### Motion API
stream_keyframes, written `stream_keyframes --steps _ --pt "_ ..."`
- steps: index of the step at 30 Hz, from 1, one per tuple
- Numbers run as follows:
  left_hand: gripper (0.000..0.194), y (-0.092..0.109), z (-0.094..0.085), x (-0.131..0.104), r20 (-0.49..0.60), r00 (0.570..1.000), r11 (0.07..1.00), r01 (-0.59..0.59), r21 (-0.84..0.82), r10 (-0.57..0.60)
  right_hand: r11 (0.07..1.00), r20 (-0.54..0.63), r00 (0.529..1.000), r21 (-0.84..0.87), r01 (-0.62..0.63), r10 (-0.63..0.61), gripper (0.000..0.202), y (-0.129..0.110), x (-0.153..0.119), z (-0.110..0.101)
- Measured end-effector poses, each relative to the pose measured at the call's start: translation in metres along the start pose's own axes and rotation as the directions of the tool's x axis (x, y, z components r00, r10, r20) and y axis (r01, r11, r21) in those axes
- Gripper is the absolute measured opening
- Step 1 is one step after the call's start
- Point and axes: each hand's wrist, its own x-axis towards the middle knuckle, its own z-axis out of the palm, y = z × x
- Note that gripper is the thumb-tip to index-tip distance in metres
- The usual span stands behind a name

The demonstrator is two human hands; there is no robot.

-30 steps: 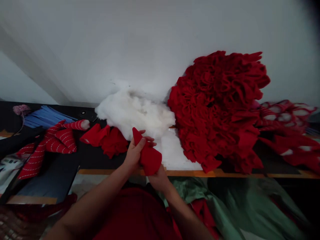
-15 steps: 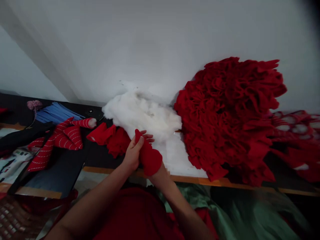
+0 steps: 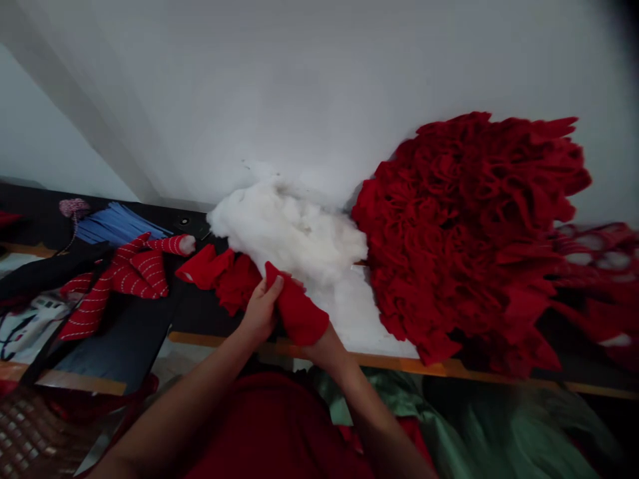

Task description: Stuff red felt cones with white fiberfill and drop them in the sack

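A red felt piece (image 3: 302, 311) hangs between my two hands, in front of a heap of white stuffing (image 3: 294, 233). My left hand (image 3: 263, 309) pinches its upper left corner between thumb and fingers. The cloth covers the fingers of my right hand (image 3: 320, 347), which seems to be inside or behind it; only the back of the hand and the wrist show at its lower right edge. Small red cloth pieces (image 3: 229, 279) lie just left of the stuffing.
A large pile of red cloth pieces (image 3: 464, 239) stands on the right. Red striped stuffed shapes (image 3: 140, 269), blue strips (image 3: 120, 224) and a pink pompom (image 3: 74, 207) lie left. Behind is a wall (image 3: 309, 86); orange tape (image 3: 389, 361) lines the table edge.
The red piece now covers the fingers of my right hand, which showed beyond it before. It looks flatter and wider. My left hand has shifted slightly and keeps its grip. The view has moved a little.
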Motion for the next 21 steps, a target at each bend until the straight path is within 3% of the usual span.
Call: stream_keyframes --steps 2,4,8,10,14,18,21 --pt "0.027 0.0 -0.002 0.005 -0.122 0.991 0.997 -0.054 -0.053 0.047 0.999 -0.059 0.998 -0.043 0.008 -0.01 0.044 0.001 -0.002 0.002" --pt "0.032 -0.002 -0.001 0.006 -0.176 0.984 0.993 -0.05 -0.107 0.03 0.995 -0.168 0.986 -0.096 -0.011 -0.006 0.038 0.002 -0.002 0.008" --pt "0.035 -0.011 0.004 -0.004 -0.23 0.96 0.964 0.102 -0.244 -0.16 0.989 -0.332 0.943 -0.148 -0.029 -0.022 0.029 0.001 0.006 0.018" --pt "0.03 -0.015 0.005 -0.009 -0.278 0.939 0.949 0.116 -0.293 -0.201 0.982 -0.323 0.946 -0.186 -0.028 -0.035 0.028 0.0 0.009 0.02" --pt "0.027 -0.019 0.001 -0.011 -0.321 0.933 0.952 0.061 -0.301 -0.161 0.962 -0.255 0.965 -0.275 -0.007 -0.066 0.027 0.003 0.009 0.029" --pt "0.027 -0.015 -0.009 -0.005 -0.393 0.903 0.958 0.061 -0.279 -0.172 0.981 -0.141 0.99 -0.196 -0.01 -0.019 0.025 0.008 0.007 0.034" --pt "0.024 -0.004 -0.024 0.001 -0.487 0.867 0.972 -0.017 -0.235 -0.103 0.979 -0.264 0.964 -0.19 -0.079 0.026 0.028 0.013 0.01 0.026"
